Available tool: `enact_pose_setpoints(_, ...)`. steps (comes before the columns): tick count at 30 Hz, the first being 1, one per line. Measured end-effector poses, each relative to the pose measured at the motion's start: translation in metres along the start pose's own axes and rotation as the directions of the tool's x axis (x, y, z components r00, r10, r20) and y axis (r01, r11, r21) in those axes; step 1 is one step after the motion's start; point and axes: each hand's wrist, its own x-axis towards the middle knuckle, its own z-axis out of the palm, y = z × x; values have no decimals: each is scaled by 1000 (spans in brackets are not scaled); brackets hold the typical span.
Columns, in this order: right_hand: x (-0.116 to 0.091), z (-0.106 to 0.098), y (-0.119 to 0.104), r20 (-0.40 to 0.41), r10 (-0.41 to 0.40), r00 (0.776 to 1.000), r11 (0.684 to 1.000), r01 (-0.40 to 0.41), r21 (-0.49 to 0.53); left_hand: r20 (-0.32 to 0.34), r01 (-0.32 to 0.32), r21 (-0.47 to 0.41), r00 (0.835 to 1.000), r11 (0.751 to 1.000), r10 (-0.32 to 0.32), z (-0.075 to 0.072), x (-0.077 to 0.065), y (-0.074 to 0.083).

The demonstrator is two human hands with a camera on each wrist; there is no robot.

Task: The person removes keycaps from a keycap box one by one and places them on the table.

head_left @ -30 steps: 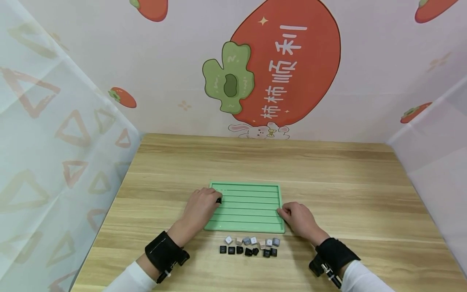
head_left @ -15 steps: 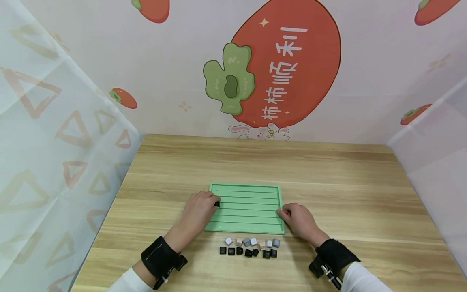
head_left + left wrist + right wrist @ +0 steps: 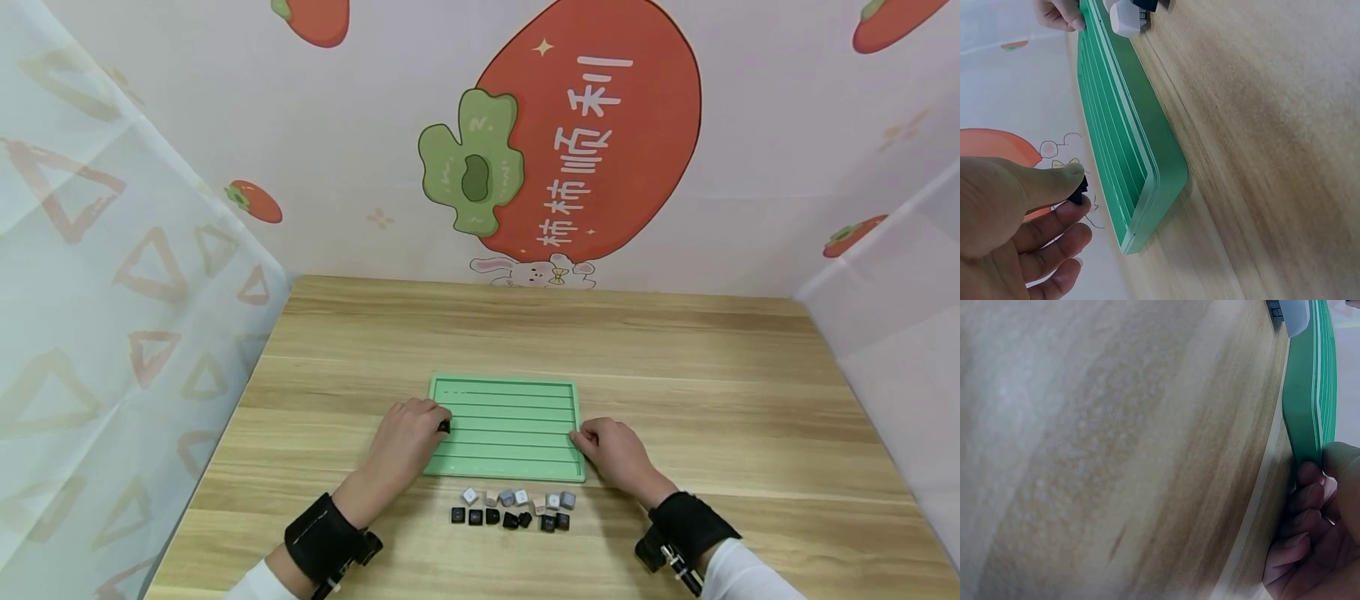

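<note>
The green ridged tray (image 3: 510, 422) lies flat on the wooden table. My left hand (image 3: 405, 432) is over the tray's left edge and pinches a small black keycap (image 3: 1078, 192) between thumb and index finger. In the left wrist view the keycap is apart from the tray, and the other fingers are loosely bent. At the tray's right edge my right hand (image 3: 617, 452) grips the rim, thumb on top and curled fingers against the side, as the right wrist view shows. White, grey and beige keycaps (image 3: 522, 497) form an uneven row before the tray, with black keycaps (image 3: 476, 517) nearer me.
The wooden table (image 3: 675, 358) extends around the tray to a printed cloth backdrop (image 3: 337, 150) behind. Cloth sides (image 3: 150, 333) stand at left and right. Black straps with cameras (image 3: 326, 537) are worn on both wrists.
My left hand, holding the black keycap, has moved slightly toward me and left along the tray's left side. The right hand and the loose keycaps have stayed in place.
</note>
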Motion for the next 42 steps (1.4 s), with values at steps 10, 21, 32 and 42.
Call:
enact_pose_setpoints(10, 0, -1, 1, -3, -5, 1000, 1000, 5, -5, -11, -19, -14, 1000, 1000, 19, -2, -6, 3)
enact_pose_setpoints(21, 0, -1, 0, -5, -8, 1000, 1000, 8, 2, -16, -42, -10, 999, 999, 42, -6, -13, 5)
enact_pose_setpoints(32, -2, 0, 0, -2, -5, 1000, 1000, 5, 7, 10, -35, 11, 999, 999, 35, -7, -21, 8)
enact_pose_setpoints(42, -1, 1, 1, -17, -19, 1000, 1000, 19, 6, 41, -51, 46, 998, 998, 49, -6, -29, 8)
